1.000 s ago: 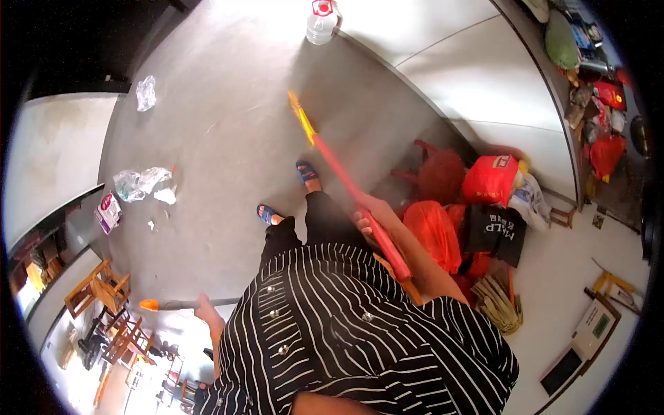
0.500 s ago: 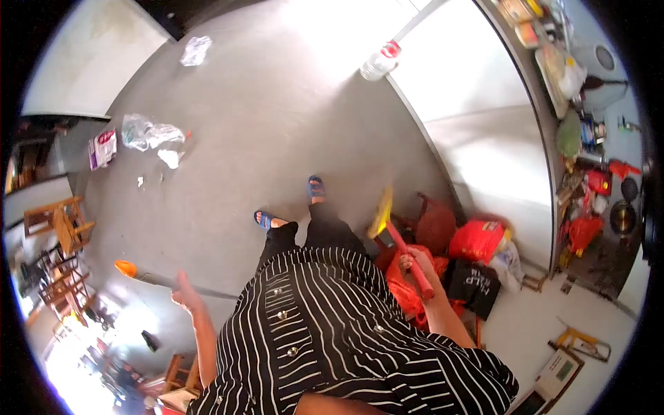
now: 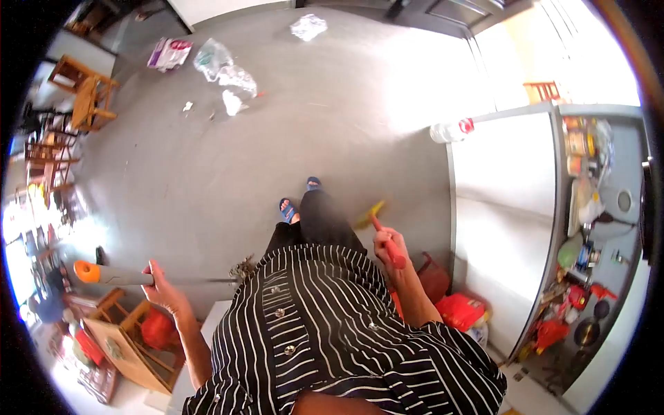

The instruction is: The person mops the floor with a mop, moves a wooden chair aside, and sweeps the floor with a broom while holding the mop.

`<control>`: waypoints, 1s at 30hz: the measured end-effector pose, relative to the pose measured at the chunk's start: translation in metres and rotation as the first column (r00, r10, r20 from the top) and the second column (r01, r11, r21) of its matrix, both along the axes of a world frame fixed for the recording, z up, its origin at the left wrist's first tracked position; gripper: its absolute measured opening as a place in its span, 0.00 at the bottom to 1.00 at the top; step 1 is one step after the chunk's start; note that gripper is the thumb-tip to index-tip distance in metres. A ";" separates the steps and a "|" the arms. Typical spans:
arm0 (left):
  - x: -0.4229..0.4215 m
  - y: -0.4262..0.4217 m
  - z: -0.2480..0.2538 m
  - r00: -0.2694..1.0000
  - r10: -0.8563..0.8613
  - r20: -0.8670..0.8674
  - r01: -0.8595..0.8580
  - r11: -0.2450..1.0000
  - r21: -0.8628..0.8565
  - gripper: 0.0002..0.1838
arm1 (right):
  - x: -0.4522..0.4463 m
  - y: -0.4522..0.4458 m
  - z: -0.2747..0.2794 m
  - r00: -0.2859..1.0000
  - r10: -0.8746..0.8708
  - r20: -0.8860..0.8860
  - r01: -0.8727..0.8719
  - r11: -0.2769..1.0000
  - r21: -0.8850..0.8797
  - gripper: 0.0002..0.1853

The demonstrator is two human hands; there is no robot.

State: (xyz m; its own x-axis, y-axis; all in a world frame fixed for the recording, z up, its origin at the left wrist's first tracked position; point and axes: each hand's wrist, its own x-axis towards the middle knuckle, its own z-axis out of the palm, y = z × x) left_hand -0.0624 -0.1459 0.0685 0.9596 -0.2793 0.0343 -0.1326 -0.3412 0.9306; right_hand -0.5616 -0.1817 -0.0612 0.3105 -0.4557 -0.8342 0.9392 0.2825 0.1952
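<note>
the red handle [image 3: 391,250] is looking like smooth plastic, the floor [image 3: 242,159] is showing a faint gloss, the chair [image 3: 84,104] is looking wooden, and the striped shirt [image 3: 325,311] is showing as cloth.

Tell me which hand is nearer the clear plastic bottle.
Right. The clear plastic bottle is ahead and slightly right of the right hand; the left hand is farther off, across the body.

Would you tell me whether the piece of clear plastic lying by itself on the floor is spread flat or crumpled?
Crumpled: the clear plastic shows uneven, shiny creases and ragged edges on the floor.
</note>
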 end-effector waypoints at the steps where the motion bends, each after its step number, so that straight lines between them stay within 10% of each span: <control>1: 0.009 0.011 -0.001 0.999 0.032 0.023 -0.032 0.999 -0.020 0.11 | 0.015 -0.021 0.004 0.996 0.016 0.091 -0.014 1.000 -0.019 0.08; 4: 0.032 0.051 -0.001 0.987 0.092 0.134 -0.088 0.995 -0.038 0.09 | 0.056 -0.082 0.003 0.955 0.058 0.290 -0.049 0.998 -0.036 0.10; 10: 0.032 0.078 0.031 0.917 0.344 0.203 -0.319 0.937 -0.143 0.08 | 0.106 -0.175 0.014 0.900 0.434 0.041 -0.418 0.885 -0.203 0.11; 18: 0.021 0.103 0.024 0.739 0.599 0.309 -0.618 0.785 -0.044 0.09 | 0.099 -0.195 0.062 0.193 0.960 -0.204 -0.981 0.189 -0.039 0.13; 26: -0.008 0.052 -0.018 0.803 0.466 0.372 -0.498 0.867 -0.012 0.08 | 0.178 -0.301 0.026 -0.609 0.626 -0.487 -0.691 -0.720 -0.062 0.19; 29: -0.013 0.053 -0.026 0.794 0.482 0.370 -0.512 0.859 -0.022 0.07 | 0.209 -0.312 0.026 -0.599 0.519 -0.610 -0.666 -0.746 0.019 0.22; 30: -0.012 0.062 -0.035 0.796 0.494 0.350 -0.510 0.859 -0.052 0.07 | 0.228 -0.314 0.014 -0.742 0.140 -0.656 -0.326 -0.930 0.170 0.16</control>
State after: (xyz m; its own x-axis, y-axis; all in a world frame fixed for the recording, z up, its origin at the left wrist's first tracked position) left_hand -0.0743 -0.0837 0.0332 0.8952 0.2293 0.3822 -0.2350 -0.4860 0.8418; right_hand -0.3332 -0.4960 -0.0473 0.4069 0.1837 -0.8948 -0.9034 -0.0645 -0.4240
